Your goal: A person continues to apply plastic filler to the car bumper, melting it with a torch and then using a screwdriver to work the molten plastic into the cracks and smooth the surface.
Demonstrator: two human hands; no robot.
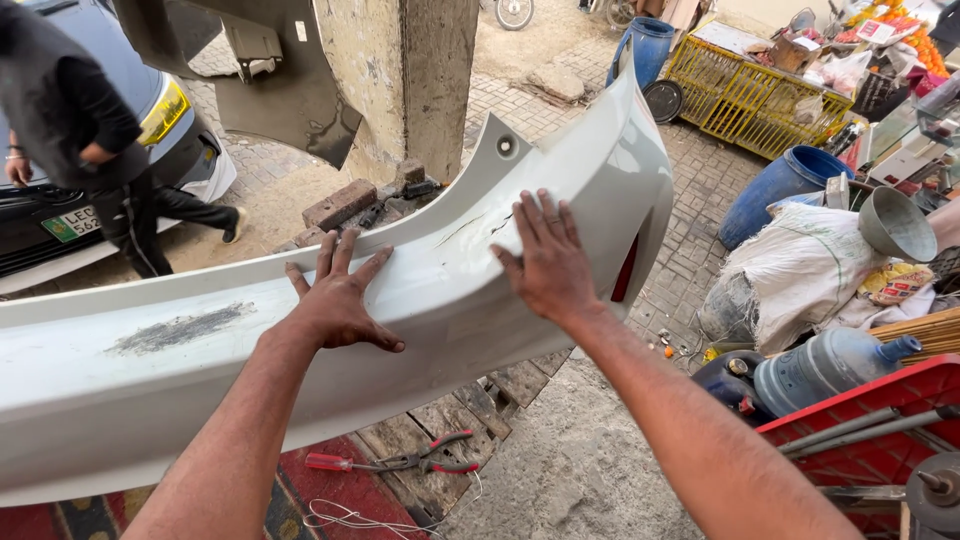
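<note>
So you've got the white car bumper [300,350] up off the ground, running from the lower left up to its far corner at the upper right, and both of your hands are flat on its top face. Your left hand [335,300] is spread wide with the fingers fanned out and the palm down, not gripping anything. Your right hand [545,262] is the same, open and pressed flat, sitting just beside the crack [478,228] that runs across the paint near the wheel-arch cutout.

My take on doing this bit well: keep the palms flat like that instead of digging in with fingertips, plastic around a split flexes easily and I'd guess a hard point load could run the crack further. Press gently either side of it and watch if the edges move. Also worth a feel over the grey scuffed patch [180,328] way down the left end, looks like the paint's rubbed through there.

Mind your footing too, there are red-handled pliers [425,458] and a red-handled screwdriver [355,463] on the wooden planks [440,445] right under the bumper, plus some loose wire [350,520] by the rug. A person in dark clothes [90,140] is by the grey car [150,90] at upper left, well apart from you, and the concrete pillar [420,80] is close behind the bumper, so swing the far end carefully
</note>
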